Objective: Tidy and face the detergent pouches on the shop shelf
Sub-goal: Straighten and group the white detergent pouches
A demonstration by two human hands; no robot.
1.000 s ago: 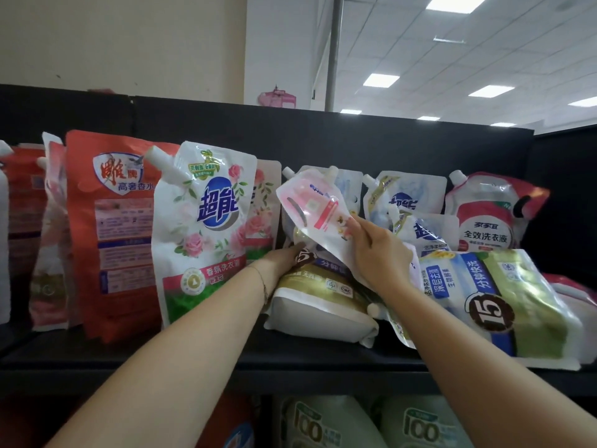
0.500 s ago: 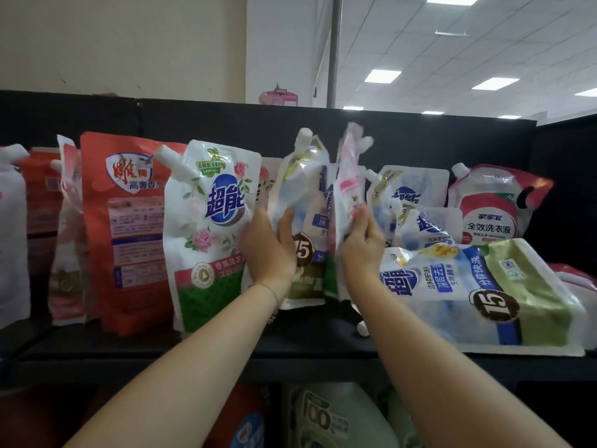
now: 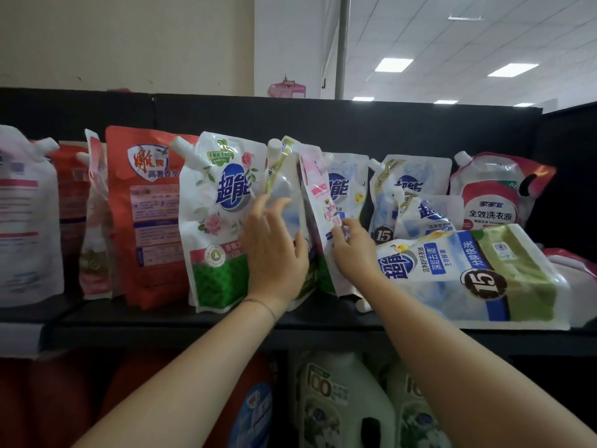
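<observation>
My left hand (image 3: 274, 253), fingers straight and spread, presses flat on a pale blue-white pouch (image 3: 286, 195) standing edge-on. My right hand (image 3: 352, 253) pinches the pink pouch (image 3: 318, 195), upright and touching the first. Just left of my left hand, the rose pouch (image 3: 219, 221) faces out. Right of my right hand, a green-blue pouch (image 3: 478, 273) lies flat on the shelf (image 3: 161, 321).

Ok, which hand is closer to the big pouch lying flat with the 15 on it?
Right. The right hand, pinching a pink pouch, is just beside the flat pouch; the left hand is farther off, resting on an upright pouch.
</observation>
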